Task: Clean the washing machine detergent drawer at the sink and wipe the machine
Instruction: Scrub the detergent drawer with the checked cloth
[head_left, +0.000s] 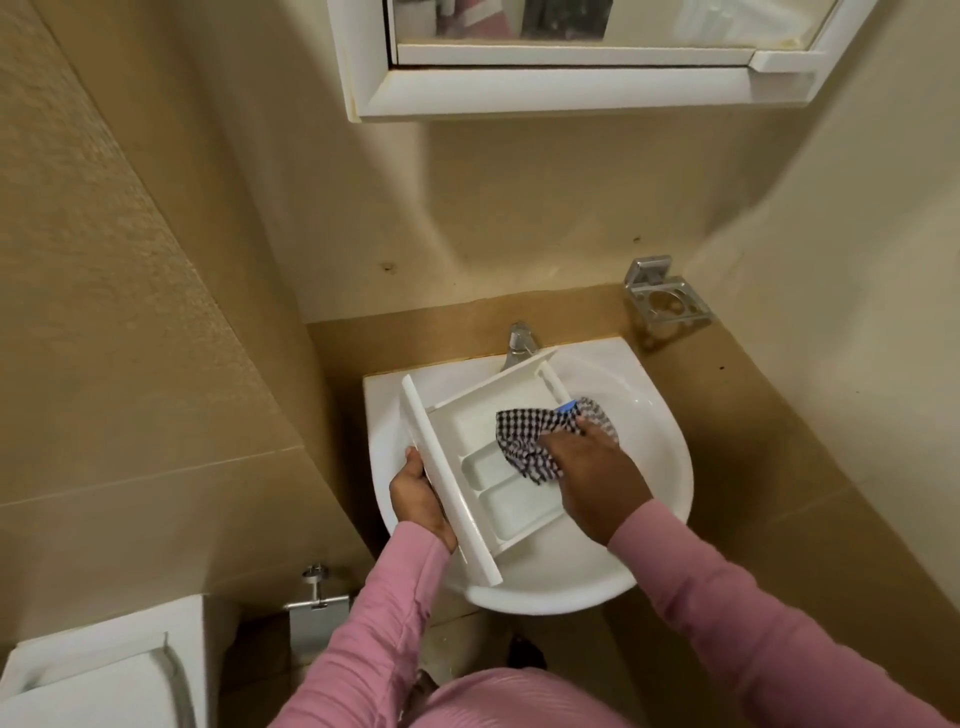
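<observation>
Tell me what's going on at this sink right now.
A person in pink sleeves is cleaning a white plastic detergent drawer, held tilted over the white ceramic sink. The left hand grips the drawer by its long front panel. The right hand holds a black-and-white checked cloth pressed into the drawer's compartments. The drawer's far end reaches up to the metal tap; no running water is visible.

Long pink ribbed-knit sleeves (379, 623) reach the wrists, leaving the left hand (418, 501) and right hand (592, 473) bare; matching pink ribbed clothing (498, 696) covers the body below
</observation>
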